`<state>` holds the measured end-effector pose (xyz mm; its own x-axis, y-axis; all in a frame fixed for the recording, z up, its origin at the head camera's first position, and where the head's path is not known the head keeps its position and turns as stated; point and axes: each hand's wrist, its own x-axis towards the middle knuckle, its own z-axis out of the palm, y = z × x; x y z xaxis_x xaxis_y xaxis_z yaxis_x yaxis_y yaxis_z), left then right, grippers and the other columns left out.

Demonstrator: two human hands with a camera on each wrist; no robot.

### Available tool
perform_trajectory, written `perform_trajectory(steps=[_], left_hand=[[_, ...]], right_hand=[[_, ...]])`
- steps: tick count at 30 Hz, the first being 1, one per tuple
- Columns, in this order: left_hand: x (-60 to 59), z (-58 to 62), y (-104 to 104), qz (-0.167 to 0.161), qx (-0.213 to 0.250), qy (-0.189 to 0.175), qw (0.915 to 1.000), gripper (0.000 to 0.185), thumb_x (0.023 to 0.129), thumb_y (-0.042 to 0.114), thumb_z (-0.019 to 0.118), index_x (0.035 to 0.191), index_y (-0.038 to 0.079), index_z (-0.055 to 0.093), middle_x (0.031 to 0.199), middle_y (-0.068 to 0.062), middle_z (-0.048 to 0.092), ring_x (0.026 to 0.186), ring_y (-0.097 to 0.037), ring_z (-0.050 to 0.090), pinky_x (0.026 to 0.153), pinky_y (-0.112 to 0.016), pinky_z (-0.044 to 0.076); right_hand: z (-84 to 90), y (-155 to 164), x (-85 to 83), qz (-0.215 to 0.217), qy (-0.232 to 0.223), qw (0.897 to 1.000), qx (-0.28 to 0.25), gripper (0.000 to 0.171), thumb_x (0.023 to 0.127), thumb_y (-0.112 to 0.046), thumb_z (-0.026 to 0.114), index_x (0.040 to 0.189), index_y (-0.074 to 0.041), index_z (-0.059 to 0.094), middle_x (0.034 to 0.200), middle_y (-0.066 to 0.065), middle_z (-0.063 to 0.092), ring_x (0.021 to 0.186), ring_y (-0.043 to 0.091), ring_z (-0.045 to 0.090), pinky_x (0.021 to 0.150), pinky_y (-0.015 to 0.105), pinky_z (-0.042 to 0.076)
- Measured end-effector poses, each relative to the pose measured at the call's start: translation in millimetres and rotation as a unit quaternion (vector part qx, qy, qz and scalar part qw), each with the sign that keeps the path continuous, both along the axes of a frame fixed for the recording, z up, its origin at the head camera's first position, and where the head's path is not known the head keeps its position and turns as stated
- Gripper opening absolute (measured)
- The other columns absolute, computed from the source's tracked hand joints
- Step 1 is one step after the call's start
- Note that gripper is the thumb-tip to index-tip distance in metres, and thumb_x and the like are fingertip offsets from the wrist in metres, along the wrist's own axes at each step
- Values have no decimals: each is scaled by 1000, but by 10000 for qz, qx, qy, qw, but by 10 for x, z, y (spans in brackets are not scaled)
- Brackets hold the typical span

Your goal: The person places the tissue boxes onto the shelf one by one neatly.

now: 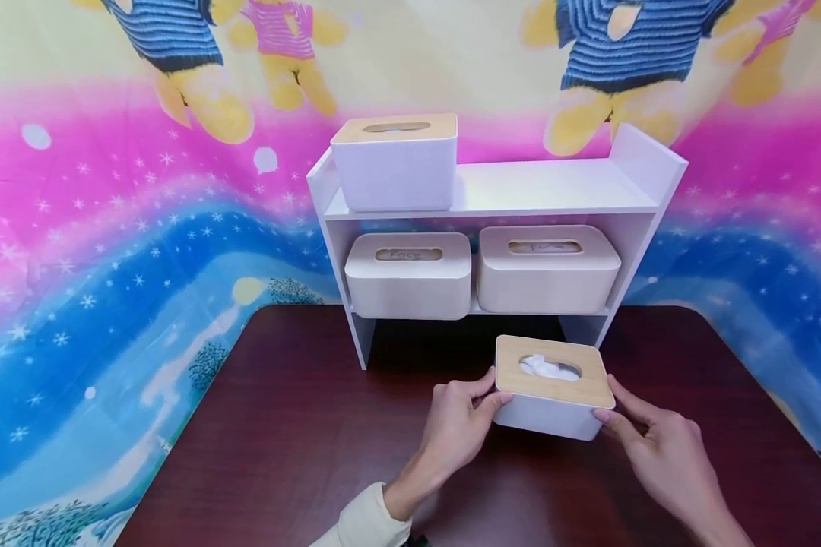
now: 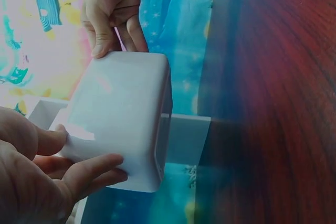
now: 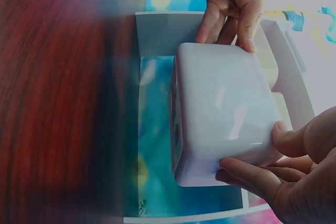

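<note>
A white tissue box (image 1: 550, 422) with a wooden lid (image 1: 554, 389) is held above the table, in front of the shelf. White tissue (image 1: 549, 368) shows in the lid's oval opening. My left hand (image 1: 457, 425) grips its left end, thumb near the lid's edge. At the opposite end, my right hand (image 1: 667, 452) holds it between thumb and fingers. Both wrist views show the box's plain white side and the hands at its two ends; there the left hand (image 2: 47, 166) and the right hand (image 3: 294, 166) have fingers spread along the box.
Behind stands a white two-tier shelf (image 1: 554, 190). A wooden-topped tissue box (image 1: 393, 171) sits on its upper tier at left. The lower tier carries two all-white tissue boxes, a left one (image 1: 410, 292) and a right one (image 1: 550, 289). Underneath lies the dark red table (image 1: 280, 456).
</note>
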<state>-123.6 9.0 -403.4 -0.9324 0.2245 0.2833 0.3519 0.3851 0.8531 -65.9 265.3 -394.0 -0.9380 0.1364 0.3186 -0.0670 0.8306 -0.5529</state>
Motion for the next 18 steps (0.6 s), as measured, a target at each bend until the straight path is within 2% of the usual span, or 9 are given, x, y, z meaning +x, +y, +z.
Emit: perform_trajectory(steps=[5, 6, 9, 11, 12, 13, 16, 18], left_hand=[[-27, 71, -93, 76, -137, 110, 9998, 47, 98, 32, 79, 137, 7, 71, 119, -18, 78, 53, 4, 30, 66, -13, 49], [-34, 85, -109, 89, -145, 111, 9998, 47, 98, 32, 80, 137, 8, 71, 114, -17, 80, 52, 4, 30, 64, -13, 48], [-47, 124, -158, 111, -128, 105, 9998, 47, 98, 31, 80, 137, 7, 71, 93, -15, 81, 49, 3, 28, 55, -15, 42], [-53, 152, -189, 100, -81, 62, 9999, 47, 98, 31, 80, 137, 6, 70, 80, -13, 76, 46, 2, 25, 49, -17, 36], [-55, 167, -203, 88, -63, 56, 9999, 47, 99, 30, 80, 138, 6, 70, 78, -13, 75, 45, 1, 25, 47, -18, 34], [-56, 184, -217, 78, -37, 47, 10000, 47, 99, 30, 80, 138, 6, 70, 78, -13, 75, 44, 2, 26, 47, -18, 33], [-55, 241, -253, 27, 44, 29, 10000, 48, 99, 30, 79, 138, 5, 69, 87, -16, 80, 46, 7, 43, 46, -17, 36], [-51, 285, -273, 11, 86, 13, 10000, 47, 99, 30, 79, 138, 5, 69, 96, -18, 81, 48, 6, 51, 46, -18, 37]], right_hand=[[45, -66, -53, 118, 119, 9998, -109, 58, 100, -25, 78, 152, -7, 60, 72, 6, 76, 54, -3, 45, 48, 26, 36], [54, -79, -64, 133, 150, 9998, -95, 58, 100, -24, 79, 152, -7, 60, 71, 6, 75, 53, -4, 44, 48, 26, 36], [86, -125, -90, 188, 336, 9992, -97, 56, 99, -23, 80, 150, -8, 62, 81, 16, 79, 55, -5, 44, 49, 26, 36], [115, -160, -100, 203, 402, 9989, -99, 56, 99, -24, 80, 150, -9, 62, 72, 13, 74, 49, 2, 34, 46, 27, 31], [130, -172, -106, 208, 453, 9987, -106, 55, 99, -24, 80, 149, -10, 63, 68, 12, 72, 48, 2, 34, 45, 27, 31], [148, -183, -113, 216, 508, 9984, -122, 55, 99, -24, 80, 149, -10, 63, 65, 9, 70, 47, 2, 33, 44, 26, 30], [206, -204, -130, 236, 668, 9974, -159, 54, 97, -22, 81, 147, -11, 65, 54, -3, 58, 44, 4, 28, 42, 24, 28], [247, -213, -140, 284, 831, 9959, -219, 52, 96, -20, 83, 145, -10, 67, 58, 1, 65, 45, 0, 35, 43, 23, 28]])
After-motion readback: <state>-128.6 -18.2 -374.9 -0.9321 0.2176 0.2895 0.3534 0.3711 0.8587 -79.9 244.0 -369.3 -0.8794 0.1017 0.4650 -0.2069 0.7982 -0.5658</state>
